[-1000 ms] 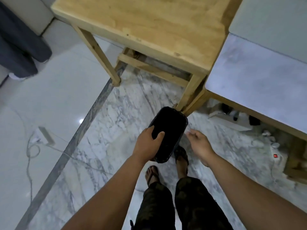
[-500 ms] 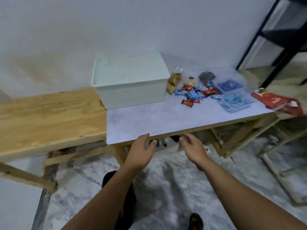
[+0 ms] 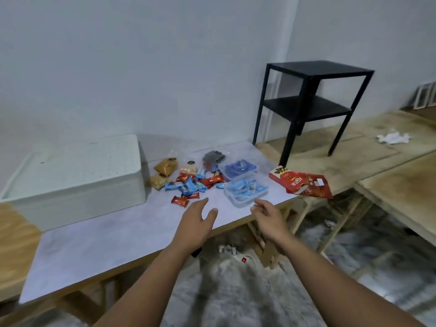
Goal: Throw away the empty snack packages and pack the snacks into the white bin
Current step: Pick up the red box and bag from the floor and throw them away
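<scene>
Two bare hands hover over the near edge of a pale grey tabletop (image 3: 99,237), and neither grasps anything. From the head camera, the left hand (image 3: 197,224) is spread flat with loose fingers, just short of a scatter of small snack packets (image 3: 191,185) in blue and red wrappers. The right hand (image 3: 269,218) is half curled with its fingers apart, empty, just in front of a clear plastic tray (image 3: 245,191) filled with light blue packets. Behind that tray sits a second clear tray (image 3: 238,168) with darker blue contents, and a grey pouch (image 3: 212,158) lies further back. Two bags of brownish snacks (image 3: 164,171) rest between the wrappers and the white bin (image 3: 77,178), which stands at the left end of the tabletop near the wall; a perforated white surface covers its top, so I cannot tell what is inside. At the right edge of the table lies a torn-open red Astor package (image 3: 300,182), partly overhanging the corner. A black two-tier side table (image 3: 309,107) stands on a wooden platform beyond. Under the table, a white power strip (image 3: 238,256) with a red switch lies on the marbled floor.
</scene>
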